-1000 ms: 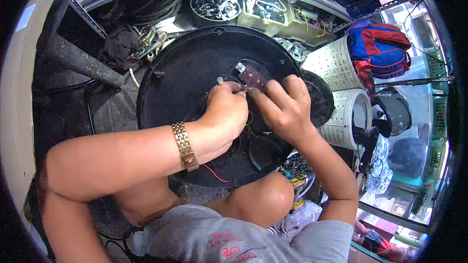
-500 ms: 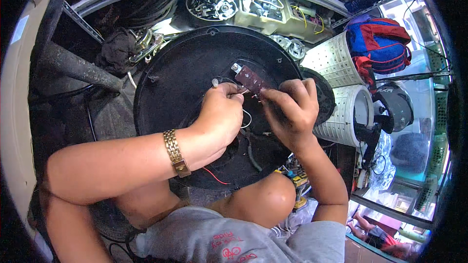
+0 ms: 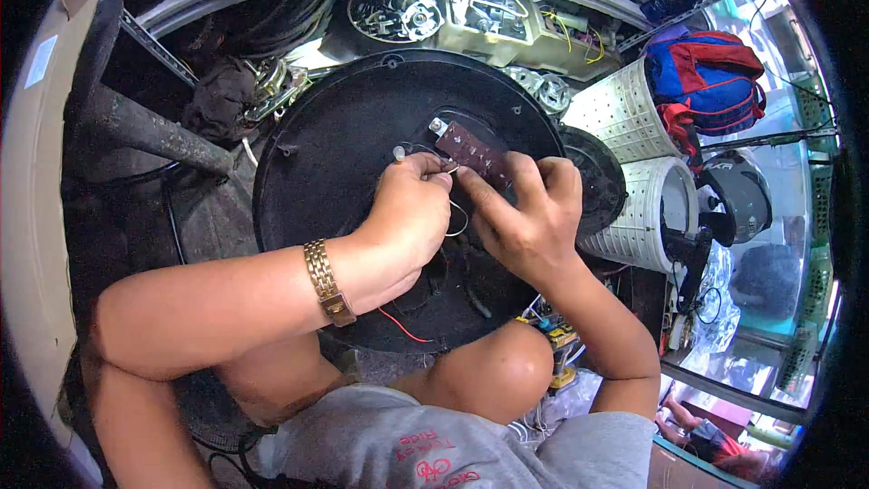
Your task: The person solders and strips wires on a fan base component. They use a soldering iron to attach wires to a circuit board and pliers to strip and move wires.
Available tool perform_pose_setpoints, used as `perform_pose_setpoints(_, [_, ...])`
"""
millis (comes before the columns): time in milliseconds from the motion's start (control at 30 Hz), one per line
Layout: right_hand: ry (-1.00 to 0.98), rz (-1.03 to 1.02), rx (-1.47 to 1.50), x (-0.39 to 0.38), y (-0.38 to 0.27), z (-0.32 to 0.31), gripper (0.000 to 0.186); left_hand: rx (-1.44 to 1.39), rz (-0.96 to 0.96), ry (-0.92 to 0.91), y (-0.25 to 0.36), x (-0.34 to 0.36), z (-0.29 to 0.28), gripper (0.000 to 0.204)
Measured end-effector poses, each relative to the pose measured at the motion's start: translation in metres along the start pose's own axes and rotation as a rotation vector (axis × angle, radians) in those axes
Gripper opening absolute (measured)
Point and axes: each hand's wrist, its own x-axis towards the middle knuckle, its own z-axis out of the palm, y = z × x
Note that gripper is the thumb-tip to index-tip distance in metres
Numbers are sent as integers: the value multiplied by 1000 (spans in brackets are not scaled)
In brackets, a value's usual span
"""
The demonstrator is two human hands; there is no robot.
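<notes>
**What I'm wearing**

I'm working bare-armed: no sleeves are reaching my forearms, and neither my left hand (image 3: 407, 217) nor my right hand (image 3: 529, 217) is wearing a glove or a ring that I can make out. Near the centre-left of the frame I'm wearing a gold-coloured metal link watch band (image 3: 328, 282) around my left wrist. At the bottom of the frame I'm wearing grey shorts (image 3: 425, 453) with red printed lettering, and my knees are showing bare above them.

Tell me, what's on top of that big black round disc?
A small brown circuit board with thin wires, pinched by the left hand and right hand. The black disc beneath them is hidden.
</notes>
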Motion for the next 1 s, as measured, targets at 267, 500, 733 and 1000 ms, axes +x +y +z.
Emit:
perform_pose_setpoints(267, [-96,120,218,2,4,-11,44,19,74,33,-3,-1,-2,23])
perform_pose_setpoints(500, [2,139,243,-1,10,-8,44,-43,32,3,-7,2,-7,21])
perform_pose_setpoints(733, [-27,47,60,1,4,1,44,-28,73,22,-11,7,-6,18])
perform_pose_setpoints(1000, [-95,-27,-171,7,-5,-13,28,-73,105,-11,-2,2,-5,19])
